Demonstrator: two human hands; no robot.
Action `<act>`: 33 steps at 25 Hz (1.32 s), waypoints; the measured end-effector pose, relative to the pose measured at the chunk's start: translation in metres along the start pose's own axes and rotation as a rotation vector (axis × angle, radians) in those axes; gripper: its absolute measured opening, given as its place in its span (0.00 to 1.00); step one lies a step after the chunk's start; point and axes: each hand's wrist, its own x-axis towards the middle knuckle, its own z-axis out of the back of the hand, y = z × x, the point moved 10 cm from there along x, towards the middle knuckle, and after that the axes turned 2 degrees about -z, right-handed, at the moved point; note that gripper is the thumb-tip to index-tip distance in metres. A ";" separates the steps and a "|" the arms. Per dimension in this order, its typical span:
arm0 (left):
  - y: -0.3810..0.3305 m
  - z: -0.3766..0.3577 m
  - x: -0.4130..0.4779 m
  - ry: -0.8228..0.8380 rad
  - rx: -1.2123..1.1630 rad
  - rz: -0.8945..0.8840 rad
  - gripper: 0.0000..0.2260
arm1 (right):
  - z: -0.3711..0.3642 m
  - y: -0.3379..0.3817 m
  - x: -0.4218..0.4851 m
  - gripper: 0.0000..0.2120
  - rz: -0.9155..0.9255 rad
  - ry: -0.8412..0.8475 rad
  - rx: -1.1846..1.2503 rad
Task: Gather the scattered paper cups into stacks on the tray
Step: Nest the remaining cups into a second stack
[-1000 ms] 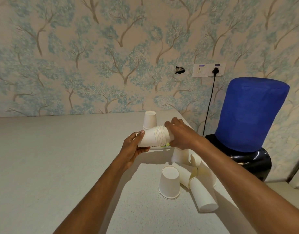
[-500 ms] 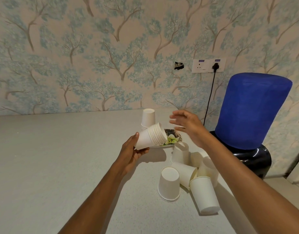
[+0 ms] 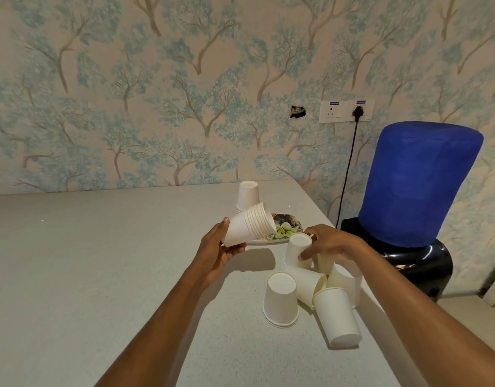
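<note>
My left hand [image 3: 219,247] holds a tilted stack of white paper cups [image 3: 250,228] by its base, rims pointing right, just above the flower-print tray [image 3: 289,226]. Behind it another cup stack [image 3: 248,193] stands upside down at the tray's far end. My right hand [image 3: 325,241] grips the top of a single upturned cup [image 3: 296,251] on the table right of the tray. Several loose cups [image 3: 310,286] lie in a pile in front of it, one upside-down cup [image 3: 280,300] at the left and one lying cup [image 3: 338,319] nearest me.
The grey table [image 3: 101,261] ends at its right edge close to the loose cups. Past that edge stands a water dispenser with a blue-covered bottle [image 3: 416,180]. A black cable [image 3: 348,166] runs from a wall socket [image 3: 346,110] down behind the table.
My right hand let go of the stack's rim end, lifted away, then came down right onto the upturned single cup. My left hand kept the stack and tilted its rims upward.
</note>
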 end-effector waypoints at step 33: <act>-0.008 -0.026 -0.041 0.025 0.084 0.013 0.15 | 0.034 0.091 -0.060 0.33 0.307 -0.190 0.282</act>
